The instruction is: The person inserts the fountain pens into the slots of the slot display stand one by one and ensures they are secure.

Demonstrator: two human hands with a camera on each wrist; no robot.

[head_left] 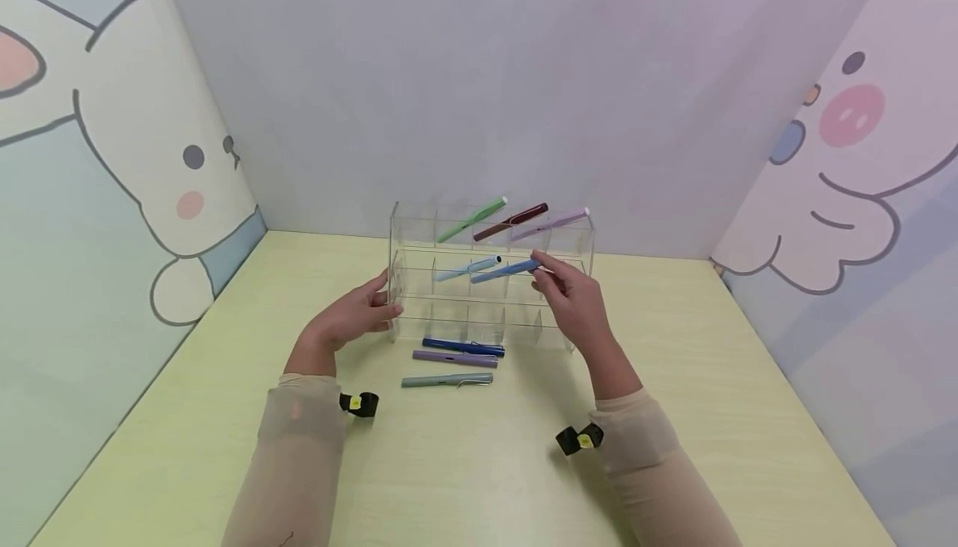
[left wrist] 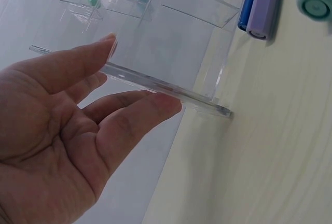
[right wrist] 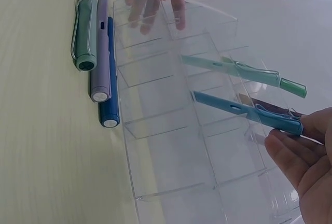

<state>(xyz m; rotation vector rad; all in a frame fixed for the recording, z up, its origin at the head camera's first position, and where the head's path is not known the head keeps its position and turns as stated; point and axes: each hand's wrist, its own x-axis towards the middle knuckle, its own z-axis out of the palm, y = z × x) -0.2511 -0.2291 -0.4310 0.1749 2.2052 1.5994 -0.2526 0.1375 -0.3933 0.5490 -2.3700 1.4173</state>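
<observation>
A clear acrylic pen rack [head_left: 392, 235] with three tiers of compartments stands upright on the table. My left hand [head_left: 348, 314] grips its left side panel, thumb and fingers on either side of the edge. At the middle tier, my right hand [head_left: 572, 298] pinches the clip end of a blue pen [head_left: 494, 273], whose other end points into a compartment. Beside it on that tier leans a light blue pen [head_left: 464, 269]. The top tier carries a green pen [head_left: 473, 219], a maroon pen [head_left: 516, 221] and a lilac pen [head_left: 557, 221].
In front of the rack, a dark blue pen [head_left: 456, 347], a purple pen [head_left: 452, 357] and a grey-green pen [head_left: 441, 381] lie on the pale table [head_left: 449, 464]. A grey wall [head_left: 479, 90] rises behind, and cartoon-printed panels flank both sides.
</observation>
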